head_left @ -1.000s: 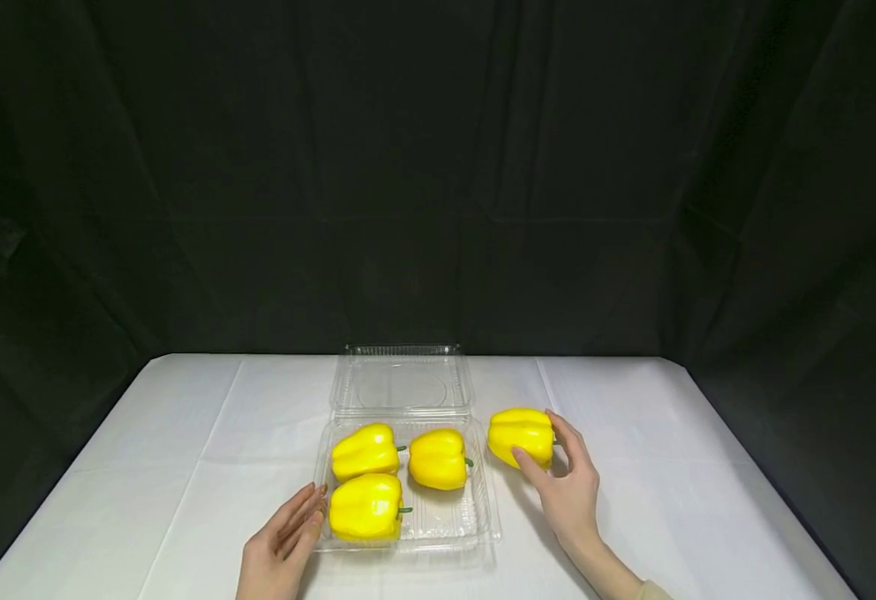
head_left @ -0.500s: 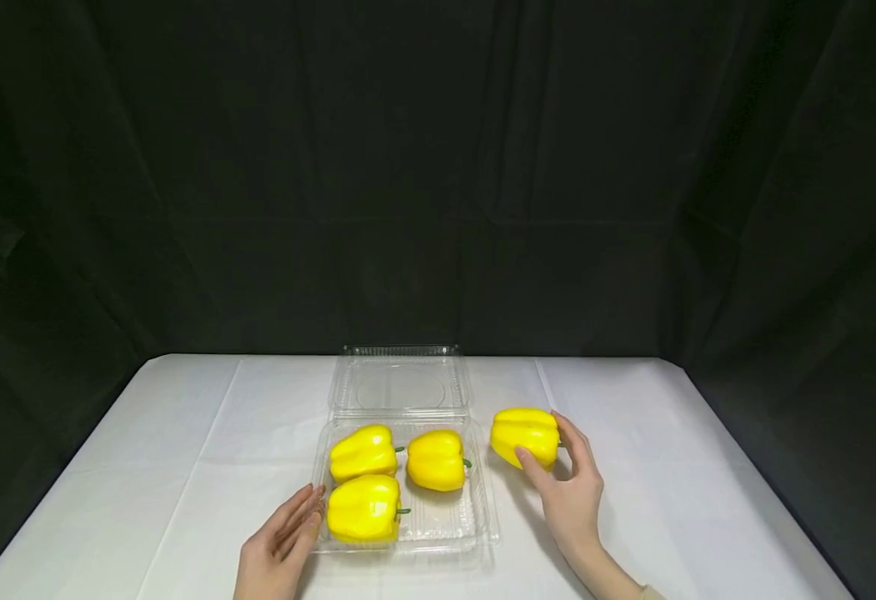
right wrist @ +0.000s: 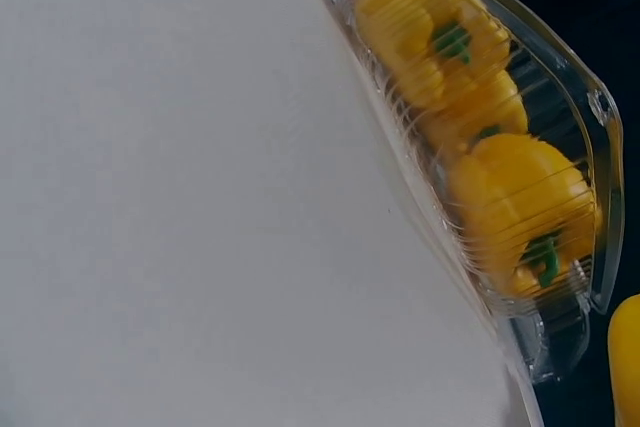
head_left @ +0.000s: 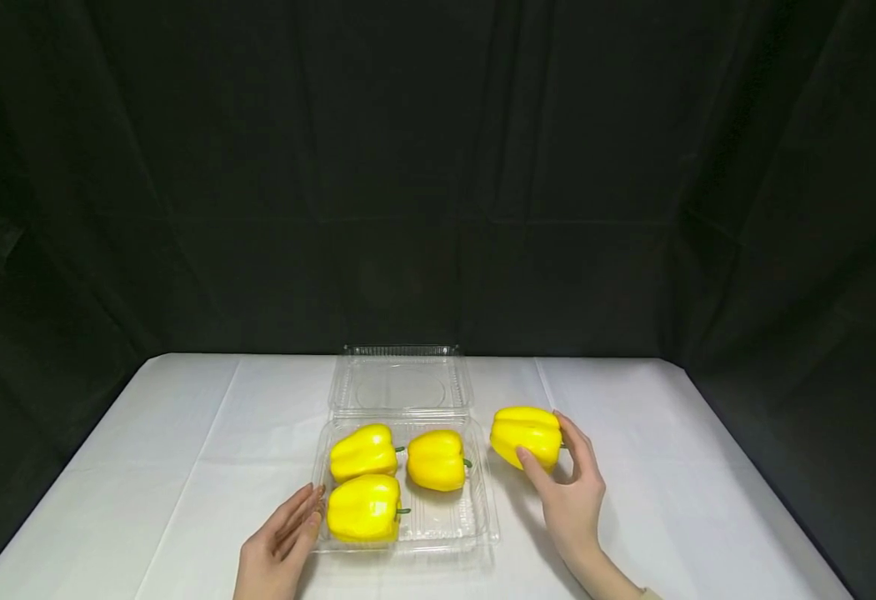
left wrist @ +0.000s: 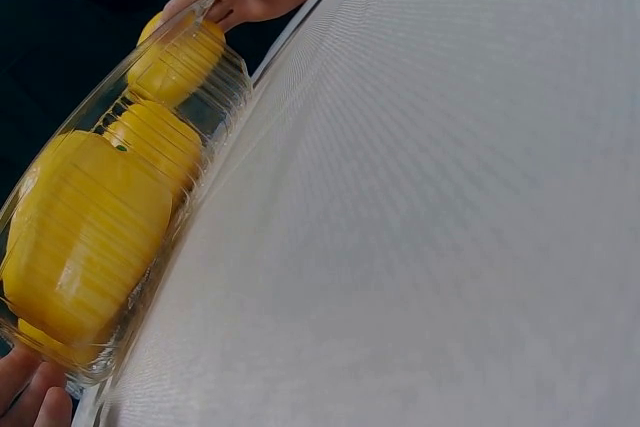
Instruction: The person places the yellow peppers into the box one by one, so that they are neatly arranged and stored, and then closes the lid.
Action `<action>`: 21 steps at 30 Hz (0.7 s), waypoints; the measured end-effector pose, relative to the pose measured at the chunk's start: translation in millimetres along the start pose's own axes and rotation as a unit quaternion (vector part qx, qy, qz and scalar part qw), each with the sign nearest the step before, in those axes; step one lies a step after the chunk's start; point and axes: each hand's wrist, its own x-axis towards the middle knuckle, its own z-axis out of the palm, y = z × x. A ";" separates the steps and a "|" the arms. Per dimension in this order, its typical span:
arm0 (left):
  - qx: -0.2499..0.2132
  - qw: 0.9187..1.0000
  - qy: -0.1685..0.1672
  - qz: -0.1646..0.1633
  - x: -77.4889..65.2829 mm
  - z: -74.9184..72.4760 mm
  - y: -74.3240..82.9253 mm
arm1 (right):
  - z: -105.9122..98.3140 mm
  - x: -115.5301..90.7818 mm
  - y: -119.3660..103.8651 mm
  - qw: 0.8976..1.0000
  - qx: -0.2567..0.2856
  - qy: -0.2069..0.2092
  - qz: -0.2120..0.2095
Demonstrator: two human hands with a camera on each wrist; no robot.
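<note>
A yellow bell pepper (head_left: 525, 433) lies sideways between the thumb and fingers of my right hand (head_left: 574, 496), to the right of a clear plastic clamshell container (head_left: 445, 525). Part of that pepper (right wrist: 626, 362) shows at the right wrist view's edge. Inside the container sit a back-left yellow pepper (head_left: 364, 452), a front-left one (head_left: 362, 510) and a third pepper (head_left: 436, 461) at the back right, their green stems pointing right. My left hand (head_left: 276, 542) rests its relaxed fingertips against the container's left side. Its fingers (left wrist: 35, 392) show partly in the left wrist view.
The container's hinged lid (head_left: 402, 385) stands raised behind the base. A white cloth (head_left: 175, 467) covers the table (head_left: 678, 500). Black curtains (head_left: 407, 183) hang behind the table and along both sides.
My right hand has shifted slightly to the right with the pepper in its grip. My left hand and the container have barely moved.
</note>
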 end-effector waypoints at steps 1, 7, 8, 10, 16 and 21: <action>0.001 1.000 0.000 0.000 0.1 0.1 0.1 | 0.2 -0.8 -1.1 1.000 0.003 -0.001 -0.005; 0.003 1.000 0.000 -0.010 0.1 -0.1 0.6 | 2.1 -4.9 -5.5 0.999 0.037 -0.016 -0.029; 0.003 1.000 0.000 -0.010 0.0 -0.1 0.7 | 2.3 -5.2 -5.6 0.999 0.041 -0.017 -0.030; 0.003 1.000 0.000 -0.011 0.0 0.1 0.8 | 2.7 -5.7 -5.4 0.998 0.047 -0.017 -0.032; 0.004 1.000 -0.001 -0.007 0.0 0.2 0.5 | 3.4 -8.9 -10.4 0.996 0.071 -0.026 -0.040; 0.005 1.000 0.001 -0.002 0.0 0.0 -0.5 | 6.1 -14.7 -23.9 0.994 0.089 -0.051 -0.046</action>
